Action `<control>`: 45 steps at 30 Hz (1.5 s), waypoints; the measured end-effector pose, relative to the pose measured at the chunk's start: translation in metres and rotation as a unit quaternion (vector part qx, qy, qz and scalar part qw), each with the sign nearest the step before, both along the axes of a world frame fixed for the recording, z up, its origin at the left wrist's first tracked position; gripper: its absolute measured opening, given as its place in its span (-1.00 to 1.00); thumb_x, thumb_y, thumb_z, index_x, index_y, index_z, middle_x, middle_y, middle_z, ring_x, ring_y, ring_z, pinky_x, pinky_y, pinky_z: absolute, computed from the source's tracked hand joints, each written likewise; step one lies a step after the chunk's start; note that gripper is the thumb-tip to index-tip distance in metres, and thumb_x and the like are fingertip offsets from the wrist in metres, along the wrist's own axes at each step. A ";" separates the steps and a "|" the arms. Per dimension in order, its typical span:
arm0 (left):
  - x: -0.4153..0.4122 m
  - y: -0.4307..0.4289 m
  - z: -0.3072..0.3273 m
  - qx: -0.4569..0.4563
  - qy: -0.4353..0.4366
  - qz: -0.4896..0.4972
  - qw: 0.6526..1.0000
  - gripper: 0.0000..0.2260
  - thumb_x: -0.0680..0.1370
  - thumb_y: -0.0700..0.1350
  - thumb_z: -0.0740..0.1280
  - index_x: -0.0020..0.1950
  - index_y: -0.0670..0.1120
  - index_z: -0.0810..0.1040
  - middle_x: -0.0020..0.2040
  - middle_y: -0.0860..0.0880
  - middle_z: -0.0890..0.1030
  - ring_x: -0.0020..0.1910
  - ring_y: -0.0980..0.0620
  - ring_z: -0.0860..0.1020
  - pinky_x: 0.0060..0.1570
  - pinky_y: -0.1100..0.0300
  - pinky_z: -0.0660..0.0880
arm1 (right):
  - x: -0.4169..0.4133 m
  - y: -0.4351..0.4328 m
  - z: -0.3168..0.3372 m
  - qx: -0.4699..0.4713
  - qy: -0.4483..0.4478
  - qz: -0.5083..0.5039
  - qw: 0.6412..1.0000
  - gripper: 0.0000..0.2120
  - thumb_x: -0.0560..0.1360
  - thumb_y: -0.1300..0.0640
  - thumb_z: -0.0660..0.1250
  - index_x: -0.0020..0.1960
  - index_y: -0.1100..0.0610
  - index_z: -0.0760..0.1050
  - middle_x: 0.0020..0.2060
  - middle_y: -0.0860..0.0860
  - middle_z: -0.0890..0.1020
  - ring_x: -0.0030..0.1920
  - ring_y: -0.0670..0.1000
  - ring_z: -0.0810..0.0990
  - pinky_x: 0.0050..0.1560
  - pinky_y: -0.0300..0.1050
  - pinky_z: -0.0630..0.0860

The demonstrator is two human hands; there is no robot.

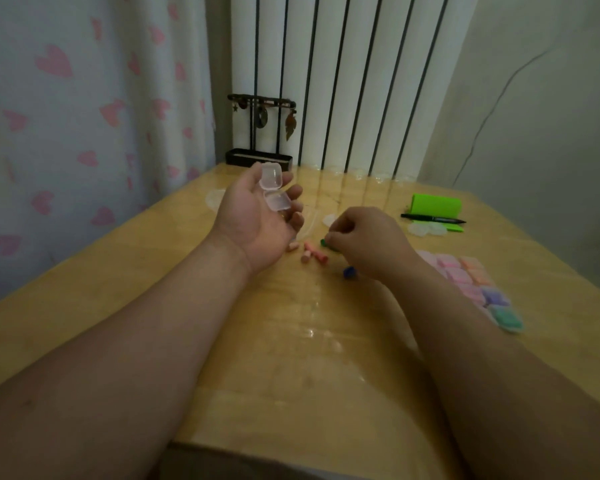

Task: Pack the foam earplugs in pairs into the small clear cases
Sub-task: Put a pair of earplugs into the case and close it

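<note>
— While the glossy tabletop (291,341) is catching glare beneath the white radiator (343,81), the left hand (253,223) is cradling an open clear case (272,190) on curled fingers (295,191).

— And the right hand (364,237) is pinching a green earplug (325,243) beside pink earplugs (312,255); the heart-print curtain (66,116) is hanging left.

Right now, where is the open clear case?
In the head view the open clear case sits left of centre, held in the upturned left hand above the table, left of the right hand pinching a green earplug.

Forearms (160,317) bare; left hand (253,220) — right hand (368,237) — ungloved.
</note>
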State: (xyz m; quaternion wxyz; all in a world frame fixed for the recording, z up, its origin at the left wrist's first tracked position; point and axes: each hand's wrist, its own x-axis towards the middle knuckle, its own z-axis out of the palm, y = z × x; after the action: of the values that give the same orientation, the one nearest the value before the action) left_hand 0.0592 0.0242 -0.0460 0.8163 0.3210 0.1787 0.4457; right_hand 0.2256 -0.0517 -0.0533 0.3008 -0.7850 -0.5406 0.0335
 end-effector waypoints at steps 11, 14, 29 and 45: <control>0.004 0.002 -0.003 0.012 0.044 -0.025 0.999 -0.57 0.69 0.13 0.26 0.37 -0.16 0.61 -0.03 -0.11 0.52 -0.18 -0.02 0.51 -0.20 0.14 0.49 | -0.014 0.006 -0.008 -0.075 -0.093 0.004 0.993 -0.85 0.55 -0.13 0.45 -0.02 -0.07 0.64 -0.11 -0.08 0.67 -0.05 -0.02 0.63 0.04 0.04 0.65; 0.005 0.000 -0.003 0.022 0.063 -0.035 0.997 -0.56 0.71 0.15 0.23 0.34 -0.16 0.61 -0.06 -0.10 0.52 -0.20 -0.01 0.52 -0.23 0.14 0.48 | -0.015 0.005 -0.007 -0.078 -0.094 -0.006 0.992 -0.87 0.54 -0.07 0.43 0.02 -0.05 0.66 -0.07 -0.05 0.68 -0.02 0.02 0.64 0.09 0.08 0.67; 0.014 -0.024 -0.002 0.030 0.144 -0.083 0.986 -0.47 0.76 0.23 0.11 0.38 -0.15 0.61 0.03 -0.11 0.55 -0.14 -0.01 0.54 -0.16 0.11 0.52 | 0.000 -0.016 0.018 0.184 0.020 -0.008 0.983 -0.92 0.63 -0.02 0.43 0.05 -0.02 0.60 -0.13 -0.12 0.64 -0.10 -0.15 0.60 -0.06 -0.15 0.59; 0.014 -0.025 -0.007 0.025 0.105 -0.126 0.986 -0.46 0.77 0.23 0.09 0.50 -0.15 0.51 -0.22 -0.06 0.59 -0.28 0.06 0.50 0.00 0.11 0.47 | -0.021 -0.022 0.017 0.111 -0.075 0.133 0.982 -0.85 0.58 -0.13 0.45 0.10 -0.12 0.69 -0.01 -0.18 0.47 0.08 -0.12 0.47 -0.05 -0.25 0.36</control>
State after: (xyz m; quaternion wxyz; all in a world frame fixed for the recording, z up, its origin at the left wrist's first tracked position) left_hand 0.0734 -0.0008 -0.0528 0.8343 0.4061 0.2108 0.3076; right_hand 0.2046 -0.0738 -0.0361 0.3370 -0.6684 -0.6614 -0.0462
